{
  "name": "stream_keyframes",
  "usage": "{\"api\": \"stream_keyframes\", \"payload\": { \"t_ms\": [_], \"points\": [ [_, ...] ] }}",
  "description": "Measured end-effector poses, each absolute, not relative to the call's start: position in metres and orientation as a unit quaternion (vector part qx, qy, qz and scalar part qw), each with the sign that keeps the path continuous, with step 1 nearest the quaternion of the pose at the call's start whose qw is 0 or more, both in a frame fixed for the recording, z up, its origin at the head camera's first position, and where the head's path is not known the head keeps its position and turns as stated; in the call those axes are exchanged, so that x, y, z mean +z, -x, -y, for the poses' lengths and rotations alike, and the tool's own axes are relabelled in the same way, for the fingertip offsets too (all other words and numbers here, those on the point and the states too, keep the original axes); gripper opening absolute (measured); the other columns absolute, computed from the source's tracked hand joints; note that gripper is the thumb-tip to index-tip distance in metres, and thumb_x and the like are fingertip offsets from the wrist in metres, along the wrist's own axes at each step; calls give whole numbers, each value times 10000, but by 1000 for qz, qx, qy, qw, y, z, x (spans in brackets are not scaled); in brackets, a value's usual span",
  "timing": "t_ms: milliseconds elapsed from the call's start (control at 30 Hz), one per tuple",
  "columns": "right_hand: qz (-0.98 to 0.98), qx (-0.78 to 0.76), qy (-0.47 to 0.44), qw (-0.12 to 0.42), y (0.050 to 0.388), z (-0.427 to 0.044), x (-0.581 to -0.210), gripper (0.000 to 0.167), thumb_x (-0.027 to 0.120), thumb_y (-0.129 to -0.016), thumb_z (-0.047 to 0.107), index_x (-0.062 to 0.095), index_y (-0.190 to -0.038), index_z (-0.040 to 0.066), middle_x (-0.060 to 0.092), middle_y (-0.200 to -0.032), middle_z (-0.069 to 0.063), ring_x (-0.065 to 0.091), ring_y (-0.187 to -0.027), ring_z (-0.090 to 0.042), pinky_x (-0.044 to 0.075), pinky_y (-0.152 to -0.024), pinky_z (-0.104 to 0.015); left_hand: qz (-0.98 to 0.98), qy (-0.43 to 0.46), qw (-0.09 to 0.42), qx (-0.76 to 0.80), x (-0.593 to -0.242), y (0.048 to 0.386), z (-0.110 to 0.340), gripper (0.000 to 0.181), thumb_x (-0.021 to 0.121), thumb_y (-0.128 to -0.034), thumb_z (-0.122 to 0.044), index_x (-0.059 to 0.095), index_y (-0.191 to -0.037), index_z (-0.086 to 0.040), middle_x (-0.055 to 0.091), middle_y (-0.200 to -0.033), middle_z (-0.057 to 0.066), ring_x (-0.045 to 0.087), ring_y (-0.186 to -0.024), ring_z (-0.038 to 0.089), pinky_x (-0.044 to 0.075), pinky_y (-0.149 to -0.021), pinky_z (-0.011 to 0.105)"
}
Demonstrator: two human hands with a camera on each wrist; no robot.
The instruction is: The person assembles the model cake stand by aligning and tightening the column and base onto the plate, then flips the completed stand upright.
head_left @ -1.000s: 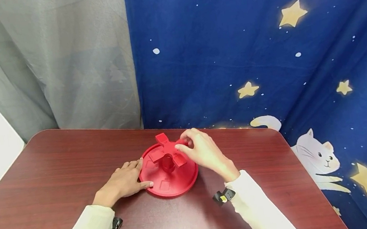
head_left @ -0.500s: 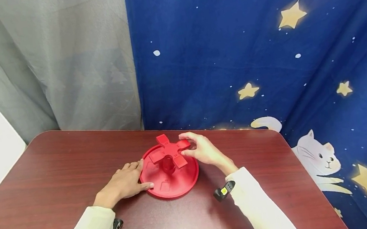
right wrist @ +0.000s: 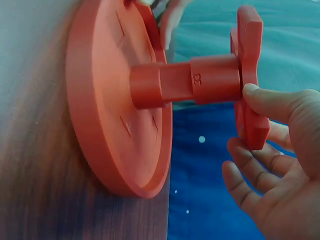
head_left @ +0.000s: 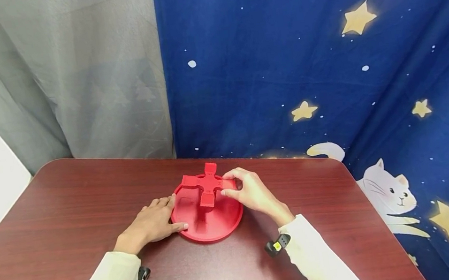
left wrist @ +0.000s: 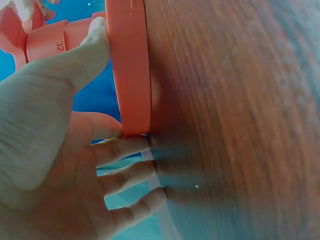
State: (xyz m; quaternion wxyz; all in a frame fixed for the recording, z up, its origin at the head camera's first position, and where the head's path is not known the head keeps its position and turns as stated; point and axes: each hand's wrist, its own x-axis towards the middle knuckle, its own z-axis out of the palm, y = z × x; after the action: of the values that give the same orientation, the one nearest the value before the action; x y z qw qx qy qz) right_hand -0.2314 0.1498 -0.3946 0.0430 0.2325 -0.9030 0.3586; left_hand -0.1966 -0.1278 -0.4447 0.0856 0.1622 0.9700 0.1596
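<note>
Left hand (head_left: 150,223), fingers outstretched, thumb on the rim of the round red base (head_left: 208,230), which sits flat on the brown table (head_left: 89,210)! Up rises a stepped, numbered red post (right wrist: 175,82), topped by a four-armed red cross (head_left: 207,184), one arm pinched by the right hand (head_left: 254,193); starry blue curtain (head_left: 237,72) beyond.

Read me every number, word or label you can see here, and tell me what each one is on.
"33": on the red post, right wrist view.
"32": on the red post, left wrist view.
Small marks on the red cross: too small to read.
Small marks on the red dish: too blurred to read.
</note>
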Motion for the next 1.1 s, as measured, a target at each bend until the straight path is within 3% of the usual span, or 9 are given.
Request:
{"api": "stream_keyframes", "payload": {
  "t_ms": [233,467,667,800,900,1000,1100],
  "points": [
    [921,331,-193,65,211,-139,-397,307,845,-788,278,650,-988,151,597,-857,34,557,-750,-134,497,-641,-241,-970,-165,83,159,-445,196,128,975,735,-802,-575,406,-1472,52,483,-1425,272,429,-1309,478,370,-1024,681],
    [936,301,-157,87,198,-125,-398,322,821,-796,328,592,-958,170,576,-858,39,539,-708,-117,460,-589,-237,-970,-164,81,158,-446,196,128,972,738,-802,-570,409,-1469,54,486,-1422,273,435,-1303,475,379,-1014,680],
    [931,330,-149,44,205,-133,-382,359,809,-815,372,642,-1031,139,636,-869,26,611,-752,-126,515,-652,-281,-970,-161,84,160,-446,196,129,974,736,-803,-572,404,-1475,49,480,-1430,270,427,-1312,477,370,-1024,683],
    [884,437,-161,44,229,-146,-378,313,767,-869,178,655,-1133,50,702,-1051,-91,701,-944,-247,574,-828,-385,-970,-159,86,163,-446,196,129,975,737,-804,-569,399,-1478,48,474,-1436,270,420,-1318,475,365,-1029,682],
    [843,503,-190,8,246,-153,-384,432,709,-882,15,587,-1296,17,631,-1293,-166,636,-1175,-333,545,-947,-442,-970,-157,86,163,-446,196,129,974,736,-808,-566,392,-1481,48,468,-1442,269,414,-1324,475,363,-1031,678],
    [813,540,-210,-56,257,-155,-394,584,676,-878,-59,481,-1424,10,512,-1448,-192,532,-1306,-370,517,-989,-435,-970,-157,86,165,-446,197,129,979,733,-809,-569,385,-1484,49,466,-1443,269,409,-1327,478,361,-1033,679],
    [804,549,-216,-81,261,-152,-400,632,684,-873,-63,450,-1454,20,487,-1480,-181,517,-1320,-360,514,-999,-402,-970,-157,86,167,-447,197,128,982,732,-808,-570,381,-1488,45,466,-1445,265,408,-1330,473,362,-1035,674]
  ]
}}
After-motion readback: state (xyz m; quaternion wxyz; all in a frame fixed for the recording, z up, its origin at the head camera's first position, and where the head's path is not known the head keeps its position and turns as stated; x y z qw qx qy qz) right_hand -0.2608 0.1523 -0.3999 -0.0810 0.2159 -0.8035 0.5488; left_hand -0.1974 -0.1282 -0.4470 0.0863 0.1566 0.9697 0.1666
